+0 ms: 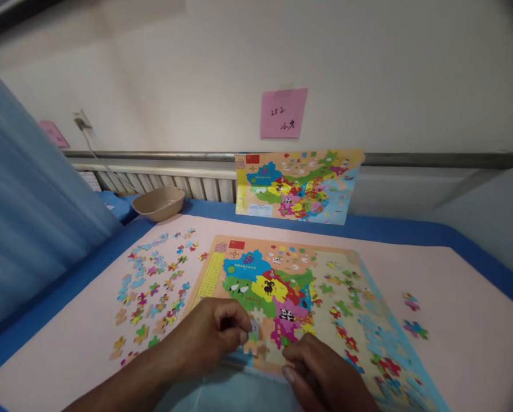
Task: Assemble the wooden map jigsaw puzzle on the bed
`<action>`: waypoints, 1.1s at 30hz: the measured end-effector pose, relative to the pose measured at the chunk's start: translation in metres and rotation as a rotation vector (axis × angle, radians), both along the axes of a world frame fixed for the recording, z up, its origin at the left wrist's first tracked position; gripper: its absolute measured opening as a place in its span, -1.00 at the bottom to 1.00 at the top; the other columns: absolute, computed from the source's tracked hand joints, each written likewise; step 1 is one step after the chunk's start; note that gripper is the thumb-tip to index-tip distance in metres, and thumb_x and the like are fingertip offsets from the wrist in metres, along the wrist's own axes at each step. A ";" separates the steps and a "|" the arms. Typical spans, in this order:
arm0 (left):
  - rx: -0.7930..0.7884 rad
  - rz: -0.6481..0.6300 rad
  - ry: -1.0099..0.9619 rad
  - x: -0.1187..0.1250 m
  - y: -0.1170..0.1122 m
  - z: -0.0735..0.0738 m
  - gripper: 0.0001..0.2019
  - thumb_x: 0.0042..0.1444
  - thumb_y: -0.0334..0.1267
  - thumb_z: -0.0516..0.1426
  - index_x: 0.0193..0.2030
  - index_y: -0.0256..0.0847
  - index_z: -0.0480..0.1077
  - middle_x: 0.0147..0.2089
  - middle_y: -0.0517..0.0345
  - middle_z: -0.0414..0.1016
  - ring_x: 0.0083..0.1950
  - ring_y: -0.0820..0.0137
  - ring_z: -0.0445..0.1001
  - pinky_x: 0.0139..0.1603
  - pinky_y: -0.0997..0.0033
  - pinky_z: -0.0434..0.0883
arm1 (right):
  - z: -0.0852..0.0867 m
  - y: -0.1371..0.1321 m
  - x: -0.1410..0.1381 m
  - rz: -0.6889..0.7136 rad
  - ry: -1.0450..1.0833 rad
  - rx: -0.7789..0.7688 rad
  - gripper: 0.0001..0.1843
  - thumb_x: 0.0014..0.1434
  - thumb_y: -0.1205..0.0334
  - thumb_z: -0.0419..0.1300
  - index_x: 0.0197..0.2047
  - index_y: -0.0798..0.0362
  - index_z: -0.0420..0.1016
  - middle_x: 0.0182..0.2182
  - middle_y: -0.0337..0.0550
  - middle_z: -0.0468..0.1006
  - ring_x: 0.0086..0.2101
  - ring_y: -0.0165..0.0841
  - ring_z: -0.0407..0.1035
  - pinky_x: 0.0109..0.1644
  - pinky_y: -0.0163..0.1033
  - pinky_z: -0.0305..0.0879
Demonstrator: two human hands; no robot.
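A partly assembled map jigsaw puzzle (pixel 269 286) lies in its tray in front of me, its left and middle filled with joined pieces. My left hand (pixel 222 329) is over the lower left of the puzzle, thumb and index finger pinched close to a greyish printed patch (pixel 253 329). Whatever sits in that pinch is too small to make out. At the lower middle edge, my right hand (pixel 320 366) is closed, fingers curled near the magenta section (pixel 280 332). Its fingers hide anything they hold. Loose pieces (pixel 346 337) lie on the tray's right part.
Many loose jigsaw pieces (pixel 153 289) are spread left of the tray, and a few pieces (pixel 415 329) lie to its right. A printed reference map (pixel 297 186) leans against the wall rail. A beige basin (pixel 158 203) stands at the back left, near a blue curtain (pixel 37 171).
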State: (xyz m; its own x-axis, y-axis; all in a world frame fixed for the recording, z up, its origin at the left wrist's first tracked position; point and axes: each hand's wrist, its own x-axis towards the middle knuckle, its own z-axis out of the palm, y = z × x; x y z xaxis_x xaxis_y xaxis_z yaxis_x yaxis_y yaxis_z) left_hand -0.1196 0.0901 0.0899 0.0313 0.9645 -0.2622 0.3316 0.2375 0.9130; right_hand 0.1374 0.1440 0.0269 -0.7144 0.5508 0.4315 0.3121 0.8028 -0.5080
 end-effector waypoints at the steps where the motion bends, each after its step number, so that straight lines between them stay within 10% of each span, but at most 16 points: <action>1: -0.009 -0.004 -0.015 0.006 -0.002 -0.001 -0.79 -0.04 -0.19 0.12 -0.32 -0.19 0.53 -0.40 0.24 0.45 -0.35 0.41 0.31 -0.31 0.41 0.17 | -0.001 0.000 -0.001 0.001 0.010 0.016 -0.79 0.37 0.44 0.12 -0.02 -0.05 0.41 -0.27 -0.21 0.57 -0.29 -0.28 0.50 -0.23 -0.27 0.39; 25: -0.038 -0.002 -0.167 0.025 -0.018 -0.030 -0.84 0.03 -0.19 0.12 -0.34 -0.13 0.51 -0.34 0.20 0.52 -0.31 0.38 0.42 -0.28 0.37 0.32 | -0.001 -0.009 -0.016 0.076 0.054 0.083 -0.79 0.45 0.44 0.06 -0.15 -0.01 0.45 -0.31 -0.18 0.51 -0.31 -0.25 0.36 -0.22 -0.17 0.17; 33: 0.116 0.022 0.128 0.015 -0.021 -0.023 -0.89 0.14 -0.27 0.14 -0.33 -0.07 0.52 -0.31 0.29 0.56 -0.25 0.39 0.48 -0.20 0.36 0.32 | 0.005 -0.009 -0.015 0.020 0.025 0.028 -0.75 0.58 0.35 0.00 -0.12 -0.01 0.45 -0.26 -0.16 0.50 -0.25 -0.22 0.36 -0.12 -0.16 0.22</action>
State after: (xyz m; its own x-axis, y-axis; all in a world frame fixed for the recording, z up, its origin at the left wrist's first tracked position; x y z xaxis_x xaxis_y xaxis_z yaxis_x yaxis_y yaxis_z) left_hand -0.1045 0.0696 0.0674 -0.0170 0.9886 -0.1495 0.4430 0.1415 0.8853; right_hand 0.1227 0.1353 0.0322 -0.7143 0.5240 0.4639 0.2833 0.8226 -0.4930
